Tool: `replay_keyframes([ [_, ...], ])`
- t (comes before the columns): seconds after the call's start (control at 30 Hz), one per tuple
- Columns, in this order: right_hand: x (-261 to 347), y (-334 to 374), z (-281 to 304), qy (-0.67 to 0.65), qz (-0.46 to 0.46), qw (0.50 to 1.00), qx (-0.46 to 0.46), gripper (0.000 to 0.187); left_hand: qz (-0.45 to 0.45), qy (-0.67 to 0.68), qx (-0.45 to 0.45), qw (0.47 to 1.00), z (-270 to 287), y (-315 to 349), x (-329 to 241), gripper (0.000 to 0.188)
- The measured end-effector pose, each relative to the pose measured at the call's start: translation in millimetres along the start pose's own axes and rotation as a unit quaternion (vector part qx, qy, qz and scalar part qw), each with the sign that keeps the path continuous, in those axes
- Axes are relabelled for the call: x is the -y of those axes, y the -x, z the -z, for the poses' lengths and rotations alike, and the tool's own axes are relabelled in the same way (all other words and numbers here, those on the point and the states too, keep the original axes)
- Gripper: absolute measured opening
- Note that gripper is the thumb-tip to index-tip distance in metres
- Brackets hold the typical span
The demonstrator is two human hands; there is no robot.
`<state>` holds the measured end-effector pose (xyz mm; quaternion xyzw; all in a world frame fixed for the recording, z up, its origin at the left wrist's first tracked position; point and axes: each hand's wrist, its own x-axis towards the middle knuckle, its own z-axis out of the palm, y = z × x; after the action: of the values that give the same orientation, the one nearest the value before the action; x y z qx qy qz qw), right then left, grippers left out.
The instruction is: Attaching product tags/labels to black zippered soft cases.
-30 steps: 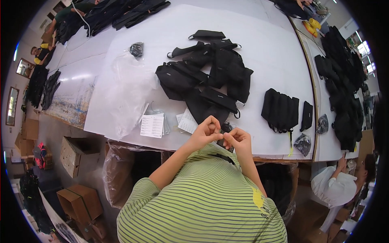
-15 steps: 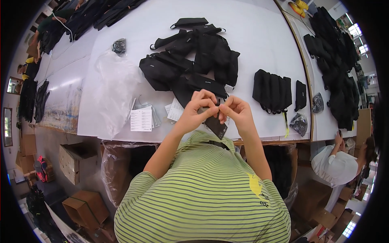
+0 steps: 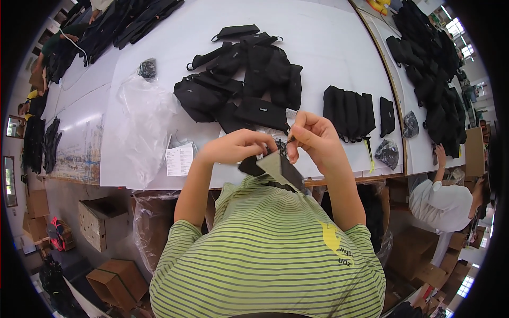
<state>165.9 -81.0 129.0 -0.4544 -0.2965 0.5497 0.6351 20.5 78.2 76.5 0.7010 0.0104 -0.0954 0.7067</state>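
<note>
My right hand [image 3: 315,139] pinches a thin dark cord between thumb and forefinger. Close below the fingertips, a dark hang tag [image 3: 290,174] with a light grey face hangs at a slant in front of my shirt. My left hand [image 3: 236,147] is beside it, its fingers curled over the black strings at the tag's top; what they grip is hidden and a little blurred. Just beyond my hands lies a black fabric pouch [image 3: 262,112] with a small pale mark. A small white label [image 3: 291,114] shows next to my right fingertips.
A heap of black pouches [image 3: 265,69] covers the table's middle. Several more stand in a row [image 3: 349,114] on the right. Clear plastic sheeting [image 3: 143,127] and white printed cards [image 3: 179,160] lie left. A person in white [image 3: 442,204] works at the right-hand table.
My left hand has moved left and away from my right, its fingers now curled lower. The hang tag has swung round, showing a light grey face. The view has shifted slightly.
</note>
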Motion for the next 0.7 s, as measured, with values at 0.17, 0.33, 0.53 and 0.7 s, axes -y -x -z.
replay_keyframes([
  [0.17,9,6,-4,-0.07,0.021,0.997,0.023,0.024,0.04,-0.018,0.155,0.987,-5,-3,38,0.044],
  [0.33,7,10,0,-0.088,0.029,0.996,0.012,0.024,0.034,0.053,0.114,0.991,-12,4,58,0.043],
  [0.53,1,17,24,-0.237,0.1,0.966,-0.009,0.024,-0.091,-0.251,-0.176,0.948,-18,21,66,0.036],
  [0.7,-18,24,32,-0.325,0.092,0.941,0.006,0.021,-0.042,-0.101,-0.288,0.951,-58,18,72,0.028],
])
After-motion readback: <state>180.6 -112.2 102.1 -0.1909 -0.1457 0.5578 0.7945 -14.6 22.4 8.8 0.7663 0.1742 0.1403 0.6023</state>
